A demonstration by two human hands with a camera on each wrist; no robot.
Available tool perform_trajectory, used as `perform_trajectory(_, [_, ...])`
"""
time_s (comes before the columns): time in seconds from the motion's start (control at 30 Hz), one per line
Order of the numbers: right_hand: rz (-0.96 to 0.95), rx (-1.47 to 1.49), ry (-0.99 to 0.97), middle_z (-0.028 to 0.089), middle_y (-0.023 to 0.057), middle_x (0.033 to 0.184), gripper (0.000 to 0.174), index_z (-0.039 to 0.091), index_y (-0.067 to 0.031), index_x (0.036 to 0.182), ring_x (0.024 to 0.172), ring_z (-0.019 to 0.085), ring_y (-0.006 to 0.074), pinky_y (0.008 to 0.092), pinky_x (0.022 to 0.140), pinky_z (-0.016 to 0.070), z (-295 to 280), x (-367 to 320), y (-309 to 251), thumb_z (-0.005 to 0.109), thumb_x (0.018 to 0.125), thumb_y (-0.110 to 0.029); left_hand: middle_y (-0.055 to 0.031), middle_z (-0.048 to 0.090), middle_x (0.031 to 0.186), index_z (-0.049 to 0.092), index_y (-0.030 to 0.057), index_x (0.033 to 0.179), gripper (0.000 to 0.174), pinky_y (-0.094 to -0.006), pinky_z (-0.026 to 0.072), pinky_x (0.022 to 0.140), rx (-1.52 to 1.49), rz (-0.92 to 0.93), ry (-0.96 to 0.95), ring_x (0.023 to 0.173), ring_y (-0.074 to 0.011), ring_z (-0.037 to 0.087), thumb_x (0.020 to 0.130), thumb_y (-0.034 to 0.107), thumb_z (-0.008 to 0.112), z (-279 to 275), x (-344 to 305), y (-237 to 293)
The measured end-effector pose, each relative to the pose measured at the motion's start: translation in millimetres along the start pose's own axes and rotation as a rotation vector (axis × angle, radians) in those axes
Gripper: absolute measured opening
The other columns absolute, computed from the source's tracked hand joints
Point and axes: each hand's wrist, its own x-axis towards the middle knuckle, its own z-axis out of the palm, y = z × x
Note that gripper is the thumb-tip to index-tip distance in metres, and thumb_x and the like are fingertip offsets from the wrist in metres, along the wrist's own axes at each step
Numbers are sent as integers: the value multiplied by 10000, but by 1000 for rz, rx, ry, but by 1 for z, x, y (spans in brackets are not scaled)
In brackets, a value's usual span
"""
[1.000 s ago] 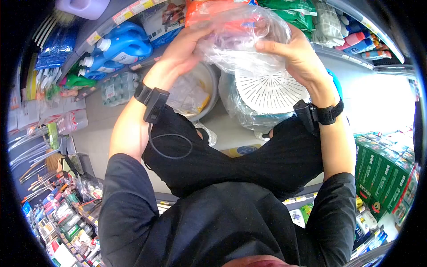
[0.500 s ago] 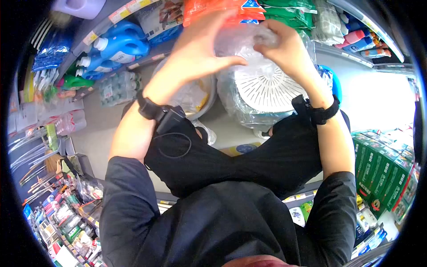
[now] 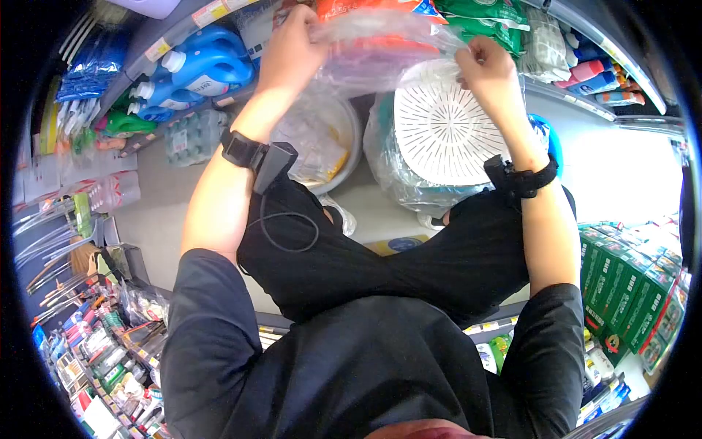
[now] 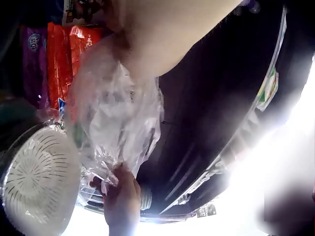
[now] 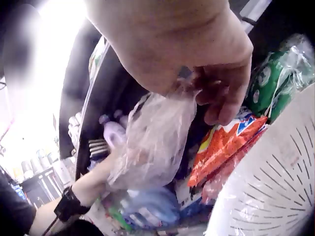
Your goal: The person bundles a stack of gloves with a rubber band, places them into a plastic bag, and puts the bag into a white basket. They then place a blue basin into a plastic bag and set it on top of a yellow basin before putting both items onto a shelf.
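Observation:
A clear plastic bag [image 3: 380,55] is stretched between my two hands, and the orange packs behind show through it. My left hand [image 3: 292,55] pinches its left end. At the opposite end, the curled fingers of my right hand [image 3: 488,69] grip the plastic; in the left wrist view, that bag [image 4: 123,118] hangs crumpled between both hands. Below stands a white slotted basket [image 3: 450,135], on a stack wrapped in clear film. Beside it sits a grey tub [image 3: 351,150] with plastic and something yellow inside.
Shelves ahead carry blue jugs [image 3: 212,69], orange packs [image 5: 226,145] and green packs [image 3: 497,29]. A shrink-wrapped bottle pack [image 3: 191,139] stands on the floor at left. Green boxes [image 3: 629,278] are stacked at right. The person's knees flank the tub and basket.
The bag was bunched up between the hands; my left hand came off it, fingers spread, then took hold of its left end. The hands are now wider apart and the bag is drawn out sideways.

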Motion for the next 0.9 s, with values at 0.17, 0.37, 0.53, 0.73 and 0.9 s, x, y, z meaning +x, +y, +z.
perform_trajectory(0.17, [-403, -163, 150, 717, 150, 1024, 527, 585, -26, 1262, 1007, 697, 310, 392, 897, 538, 9, -13, -11, 790, 815, -214, -140, 704, 992, 628, 13, 1061, 332, -339, 520, 802, -309, 32, -134, 888, -203, 666, 828, 189, 788, 17, -7, 4])
perform_trajectory(0.37, [-382, -310, 99, 672, 209, 1134, 388, 681, -61, 1181, 1045, 655, 415, 479, 908, 533, 23, -10, 0, 724, 811, -169, -87, 671, 922, 600, 12, 1016, 267, -304, 495, 792, -407, 86, -248, 876, -157, 634, 826, 108, 761, 26, -17, 37])
perform_trajectory(0.53, [-239, -598, 43, 676, 199, 1050, 226, 716, -61, 1038, 983, 682, 397, 487, 865, 555, 4, -3, 3, 627, 833, -98, -80, 610, 767, 555, 17, 979, 236, -288, 460, 667, -446, 8, -164, 720, -125, 577, 797, 59, 699, 16, -10, 23])
perform_trajectory(0.73, [-334, -447, 13, 671, 209, 1109, 255, 681, -17, 1071, 1024, 656, 421, 475, 892, 534, 11, -13, -2, 625, 852, -135, -108, 688, 976, 601, 19, 1079, 241, -329, 506, 822, -464, 78, -158, 916, -171, 653, 870, 105, 685, 31, -16, 34])
perform_trajectory(0.9, [-287, -140, -50, 681, 262, 1104, 351, 684, -5, 1144, 1031, 644, 450, 468, 910, 521, 11, -12, -1, 675, 851, -198, -114, 672, 1247, 531, -1, 1387, 477, -308, 492, 967, -658, 131, -393, 1111, -167, 637, 945, 129, 655, 43, -18, 23])
